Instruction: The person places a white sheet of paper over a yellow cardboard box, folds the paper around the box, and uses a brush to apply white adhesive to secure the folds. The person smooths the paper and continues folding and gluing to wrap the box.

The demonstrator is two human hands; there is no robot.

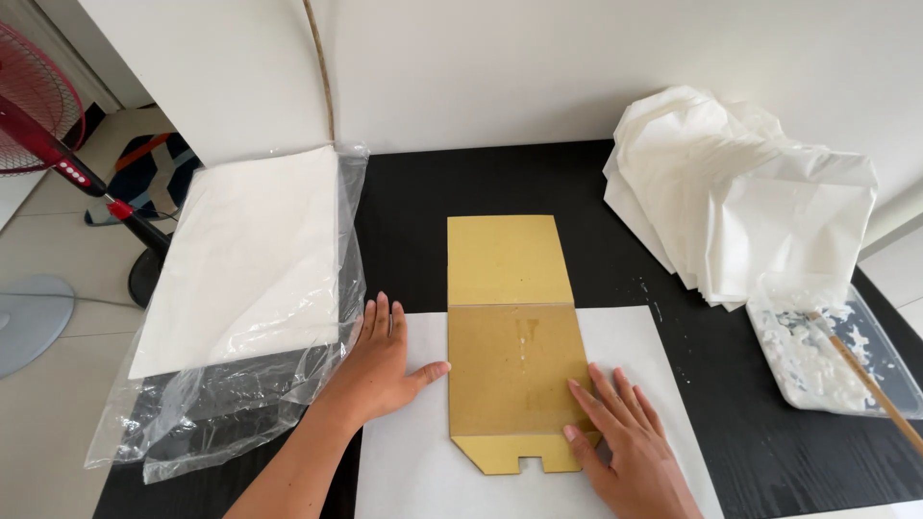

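A flat brown cardboard template (510, 336) with a fold line across its middle lies on a white paper sheet (630, 346) on the black table (577, 183). My left hand (380, 363) lies flat on the sheet's left edge, thumb pointing at the cardboard's left side. My right hand (625, 437) presses flat on the cardboard's lower right corner and the paper beside it. Neither hand holds anything.
A stack of white paper in a clear plastic bag (240, 288) lies at the left. A pile of folded white paper pieces (740, 192) sits at the back right. A clear tray of white paste (827, 351) with a wooden stick (870, 384) stands at the right edge. A red fan (38, 115) stands on the floor.
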